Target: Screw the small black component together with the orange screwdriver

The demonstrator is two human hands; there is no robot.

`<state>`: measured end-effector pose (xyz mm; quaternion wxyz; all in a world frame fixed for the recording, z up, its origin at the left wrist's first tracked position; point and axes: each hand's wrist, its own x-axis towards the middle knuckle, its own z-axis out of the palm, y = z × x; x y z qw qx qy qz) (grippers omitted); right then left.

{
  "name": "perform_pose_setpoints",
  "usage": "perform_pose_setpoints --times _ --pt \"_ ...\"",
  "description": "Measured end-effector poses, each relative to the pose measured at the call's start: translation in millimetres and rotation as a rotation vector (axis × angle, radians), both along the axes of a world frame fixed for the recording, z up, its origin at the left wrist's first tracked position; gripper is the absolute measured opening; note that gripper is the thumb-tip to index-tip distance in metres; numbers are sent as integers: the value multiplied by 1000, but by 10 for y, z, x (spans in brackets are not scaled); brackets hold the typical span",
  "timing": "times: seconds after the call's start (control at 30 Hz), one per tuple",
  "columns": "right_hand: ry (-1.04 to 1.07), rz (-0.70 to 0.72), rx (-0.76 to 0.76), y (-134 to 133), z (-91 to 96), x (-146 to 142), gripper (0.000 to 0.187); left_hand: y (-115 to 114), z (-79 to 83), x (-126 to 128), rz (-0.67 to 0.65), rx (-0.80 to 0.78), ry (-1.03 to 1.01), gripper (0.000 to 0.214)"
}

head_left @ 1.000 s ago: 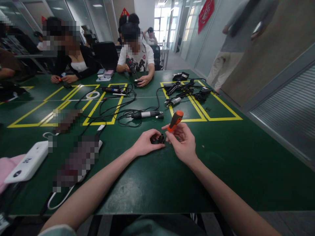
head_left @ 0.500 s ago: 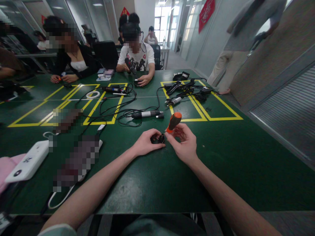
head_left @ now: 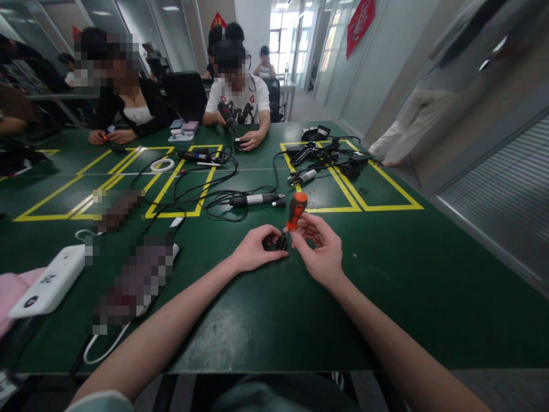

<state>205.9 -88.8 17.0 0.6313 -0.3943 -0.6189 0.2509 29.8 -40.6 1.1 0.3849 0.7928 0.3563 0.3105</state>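
My left hand [head_left: 256, 248] rests on the green table, its fingers and thumb closed round a small black part [head_left: 281, 242]. Most of that part is hidden by the fingers, so I cannot make out its kind. In my right hand [head_left: 321, 246] a screwdriver [head_left: 297, 210] with an orange and dark grey handle is pinched low down, between thumb and fingers. The handle points up, nearly upright, and the lower end meets the black part. Its tip is too small to see.
Beyond my hands lies a corded tool with a silver middle [head_left: 257, 199]; black cables and devices [head_left: 319, 151] sit within yellow tape. A white power strip [head_left: 49, 280] is at the left. Across the table a co-worker [head_left: 238, 94] holds a power tool. Another person stands right.
The screwdriver's handle has swung left and stands more upright, turned so another side of it shows. My left hand has stayed in place. The person at the right has shifted.
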Motion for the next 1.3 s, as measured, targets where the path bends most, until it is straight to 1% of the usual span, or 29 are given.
perform_pose_setpoints --times 0.13,0.27,0.37,0.53,0.63,0.73,0.87,0.93,1.13,1.23,1.3 --pt "-37 2 -25 -9 0 14 27 -4 7 4 1 -5 7 35" --pt "-85 -53 12 -19 48 17 21 -1 1 6 4 6 10 35" --pt "-101 -81 25 -21 83 14 23 -1 -3 3 -1 5 3 35" --pt "-20 -98 -6 -13 72 6 21 -6 9 -1 9 2 20 35" --pt "32 -101 -6 -11 54 1 24 -4 10 -1 4 4 14 35" --pt "45 -68 -12 -16 42 -2 26 1 -5 1 4 2 11 35" --pt "29 26 -30 -27 39 -3 29 5 -19 -1 0 12 20 32" --pt "6 47 -43 -31 46 0 31 4 -12 -2 2 21 30 33" --pt "-62 -95 0 -25 60 20 23 -8 21 0 7 -3 23 37" --pt "-63 -111 -8 -14 49 24 25 -8 21 1 7 -17 26 37" --pt "-43 -121 -24 -12 48 21 23 -5 18 2 9 -21 27 37"
